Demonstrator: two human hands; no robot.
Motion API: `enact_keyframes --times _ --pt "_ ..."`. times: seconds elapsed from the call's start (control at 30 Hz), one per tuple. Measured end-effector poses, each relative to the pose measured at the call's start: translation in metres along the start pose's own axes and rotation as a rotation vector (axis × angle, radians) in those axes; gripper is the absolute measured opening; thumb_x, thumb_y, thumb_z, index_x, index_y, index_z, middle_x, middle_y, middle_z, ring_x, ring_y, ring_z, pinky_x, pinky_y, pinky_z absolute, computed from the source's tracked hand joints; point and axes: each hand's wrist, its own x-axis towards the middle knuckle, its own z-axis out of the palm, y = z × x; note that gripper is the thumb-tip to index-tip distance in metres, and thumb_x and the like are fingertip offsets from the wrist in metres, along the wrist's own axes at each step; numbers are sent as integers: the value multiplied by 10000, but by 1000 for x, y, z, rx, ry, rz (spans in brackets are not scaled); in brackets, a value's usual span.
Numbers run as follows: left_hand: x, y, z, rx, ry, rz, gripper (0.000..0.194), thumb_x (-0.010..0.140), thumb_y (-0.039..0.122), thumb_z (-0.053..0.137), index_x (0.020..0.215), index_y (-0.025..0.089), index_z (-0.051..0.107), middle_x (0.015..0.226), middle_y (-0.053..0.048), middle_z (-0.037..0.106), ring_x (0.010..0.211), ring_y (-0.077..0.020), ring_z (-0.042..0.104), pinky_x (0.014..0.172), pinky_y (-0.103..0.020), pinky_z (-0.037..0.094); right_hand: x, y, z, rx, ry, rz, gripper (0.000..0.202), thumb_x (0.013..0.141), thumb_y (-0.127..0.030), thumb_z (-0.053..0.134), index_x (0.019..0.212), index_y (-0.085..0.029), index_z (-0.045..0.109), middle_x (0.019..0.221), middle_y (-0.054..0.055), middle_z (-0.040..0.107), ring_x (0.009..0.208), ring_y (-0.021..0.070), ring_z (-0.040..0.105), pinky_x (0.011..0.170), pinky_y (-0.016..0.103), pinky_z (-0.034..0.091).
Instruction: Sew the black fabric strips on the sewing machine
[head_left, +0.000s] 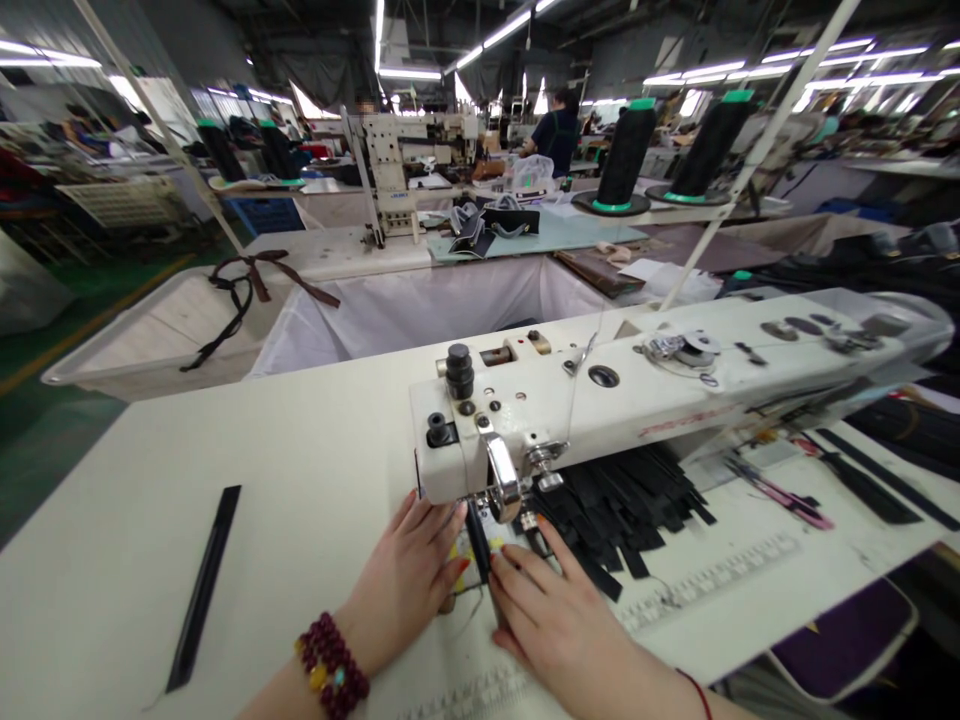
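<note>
A white sewing machine (637,390) stands on the pale table (285,470) before me. Under its needle lies a narrow black strip (478,545). My left hand (409,575), with a dark red bead bracelet on the wrist, lies flat on the table just left of the strip, its fingertips touching it. My right hand (559,615) lies flat just right of the strip, fingers pressed against it near the presser foot. A pile of black strips (630,510) lies under the machine's arm, right of my right hand.
A single long black strip (202,590) lies on the table at the left. Pink-handled snips (784,497) and more black pieces lie at the right. Two black thread cones (626,155) stand behind. Other sewing stations and a person in dark clothes (559,135) are beyond.
</note>
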Motion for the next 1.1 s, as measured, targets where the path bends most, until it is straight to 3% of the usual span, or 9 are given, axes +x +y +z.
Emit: enact_keyframes --times 0.2,0.37,0.57,0.67,0.83,0.97,1.1 --pt "4 -2 -3 -31 9 7 254 923 256 541 1112 152 675 1170 -143 684 1214 -343 539 1040 -581 454 13 10 2 -65 -53 -36 191 943 -250 580 1043 -124 683 1128 93 682 1111 261 564 1216 575 5" --pt "5 -3 -2 -37 -3 11 249 922 246 532 1097 147 679 1200 -148 679 1203 -347 545 1027 -585 462 26 17 5 -124 -33 -45 241 958 -139 481 1109 -110 667 1141 100 679 1114 262 555 1211 579 40" --pt "8 0 -5 -45 -21 -12 133 892 228 571 931 171 685 1153 -139 688 1182 -353 550 1020 -605 456 40 22 12 -171 -54 -13 282 951 -117 467 1165 -90 648 1107 118 682 1101 281 567 1121 555 311" --pt "9 1 -5 -46 26 -2 106 892 239 576 843 209 665 1141 -115 687 1205 -343 532 1046 -603 432 45 22 16 -205 -50 10 320 935 -93 467 1213 -79 626 1150 135 668 1130 287 561 1078 527 371" --pt "8 0 -4 -24 64 11 209 895 253 574 1087 218 650 1137 -105 687 1204 -337 531 1047 -595 423 47 19 16 -207 -34 37 303 906 -86 505 1172 -91 649 1141 140 667 1147 287 552 1079 501 367" --pt "8 1 -3 -6 -5 -18 186 913 273 569 1045 173 655 1091 -124 692 1174 -336 541 1021 -574 446 32 12 3 -119 11 66 226 923 -98 499 1065 -113 674 1058 95 686 1064 242 577 1148 474 267" --pt "4 2 -1 -2 -1 -9 221 919 297 559 1070 163 651 1094 -124 684 1130 -318 562 991 -542 475 3 0 -11 8 126 117 222 970 -139 454 1021 -163 668 1000 55 696 969 183 601 1176 447 214"
